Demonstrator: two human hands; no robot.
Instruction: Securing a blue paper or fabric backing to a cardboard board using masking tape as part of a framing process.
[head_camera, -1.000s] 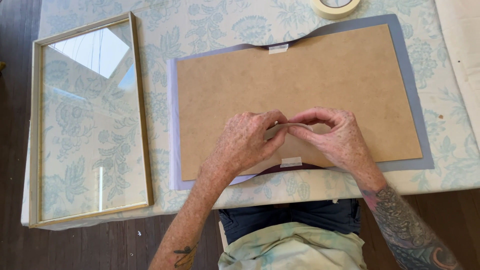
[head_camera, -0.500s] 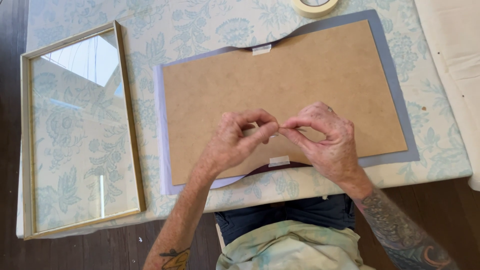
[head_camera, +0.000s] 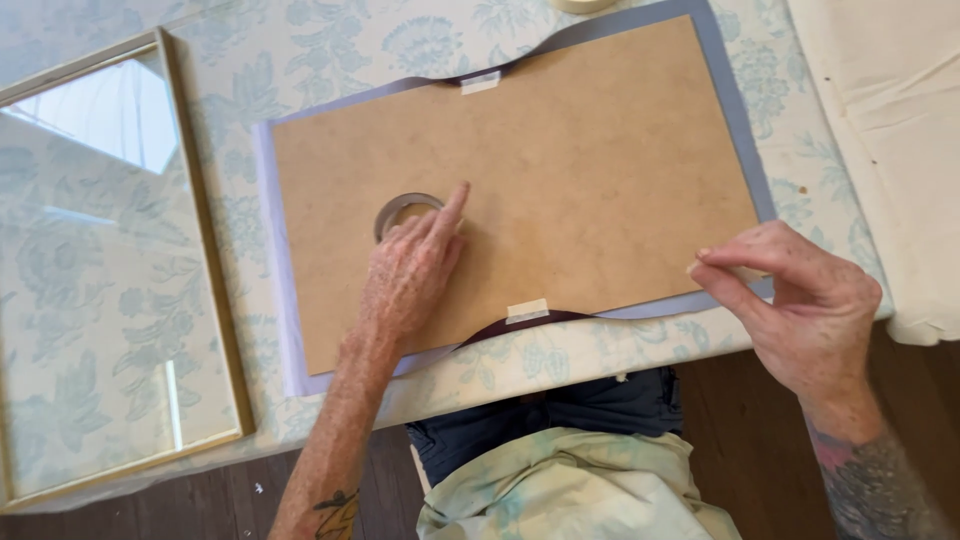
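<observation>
Hands now splitting apart, no longer pinched together mid-board: left hand (head_camera: 412, 268) setting tape roll (head_camera: 402, 211) on backing board (head_camera: 520, 170), fingers loosely curled over it; right hand (head_camera: 800, 300) pinching torn tape strip (head_camera: 722, 270) near board edge, so strip looking freed

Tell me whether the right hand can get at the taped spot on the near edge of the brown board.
Probably yes: the right hand hovers beside the board, and nothing covers the tape strip.
</observation>
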